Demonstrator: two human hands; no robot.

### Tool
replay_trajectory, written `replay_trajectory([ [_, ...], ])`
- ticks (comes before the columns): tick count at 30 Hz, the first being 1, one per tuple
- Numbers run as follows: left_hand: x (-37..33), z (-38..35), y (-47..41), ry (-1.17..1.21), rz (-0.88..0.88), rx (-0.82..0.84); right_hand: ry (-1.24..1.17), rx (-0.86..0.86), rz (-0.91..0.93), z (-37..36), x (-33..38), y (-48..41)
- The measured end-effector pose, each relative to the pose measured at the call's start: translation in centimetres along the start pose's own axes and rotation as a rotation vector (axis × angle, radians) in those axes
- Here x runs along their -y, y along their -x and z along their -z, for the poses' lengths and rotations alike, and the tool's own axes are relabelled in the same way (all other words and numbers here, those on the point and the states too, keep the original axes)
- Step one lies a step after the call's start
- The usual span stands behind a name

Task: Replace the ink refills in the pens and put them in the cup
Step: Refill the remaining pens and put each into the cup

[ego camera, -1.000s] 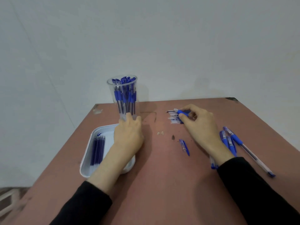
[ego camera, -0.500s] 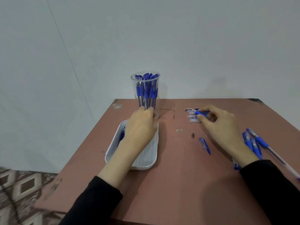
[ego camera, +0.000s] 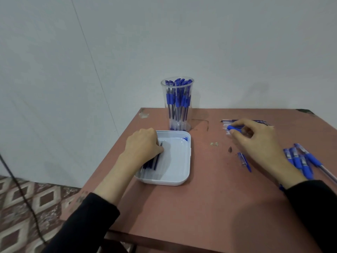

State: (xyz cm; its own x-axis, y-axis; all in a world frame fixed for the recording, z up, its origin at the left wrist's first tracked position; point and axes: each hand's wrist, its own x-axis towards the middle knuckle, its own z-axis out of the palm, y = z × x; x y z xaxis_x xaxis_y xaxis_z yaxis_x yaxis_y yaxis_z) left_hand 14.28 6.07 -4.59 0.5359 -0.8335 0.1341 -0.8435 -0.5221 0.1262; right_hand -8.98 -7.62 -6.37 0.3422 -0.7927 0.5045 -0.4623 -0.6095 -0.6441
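The left hand (ego camera: 144, 147) rests inside the white rectangular plastic tray (ego camera: 177, 165) with its fingers curled down over the dark blue ink refills (ego camera: 151, 163) at the tray's left side; whether one refill is already pinched cannot be determined. The right hand (ego camera: 255, 143) pinches a clear pen with a blue rubber grip (ego camera: 235, 127) between thumb and fingertips, above a row of thin pieces (ego camera: 259, 122), pens or refills, near the far edge of the reddish-brown table (ego camera: 182, 207). The clear plastic cup (ego camera: 176, 105), densely packed with blue pens, stands upright just behind the tray. Probable faults: lifting several refills at once, since they lie touching; nudging the light tray toward the table's left edge, which is near; tipping the tall cup if a hand or sleeve brushes it on the way up. A short blue pen part (ego camera: 244, 160) and a small dark cone-shaped tip (ego camera: 230, 149) lie loose between the hands and could roll or be swept off by the right forearm. A group of loose blue-grip pens (ego camera: 300, 159) lies beside the right wrist. Nothing blocks the path from tray to pen; the crowded cup leaves little room for insertion.
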Motion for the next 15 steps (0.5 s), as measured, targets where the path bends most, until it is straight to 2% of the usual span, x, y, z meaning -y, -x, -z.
replay_trajectory([
  [5,-0.9,0.1,0.2,-0.013,0.046,0.003,0.011,0.008,-0.005,0.1,0.3,0.0],
  [7,-1.3,0.3,0.2,0.07,0.084,-0.02,0.01,0.003,-0.007,0.0,0.3,0.0],
  [11,-1.9,1.6,-0.3,0.43,0.064,-0.084,-0.002,-0.003,-0.011,0.0,0.3,0.0],
  [15,-3.6,3.6,-0.3,1.036,0.003,-0.056,-0.022,0.005,-0.026,0.2,0.3,0.0],
])
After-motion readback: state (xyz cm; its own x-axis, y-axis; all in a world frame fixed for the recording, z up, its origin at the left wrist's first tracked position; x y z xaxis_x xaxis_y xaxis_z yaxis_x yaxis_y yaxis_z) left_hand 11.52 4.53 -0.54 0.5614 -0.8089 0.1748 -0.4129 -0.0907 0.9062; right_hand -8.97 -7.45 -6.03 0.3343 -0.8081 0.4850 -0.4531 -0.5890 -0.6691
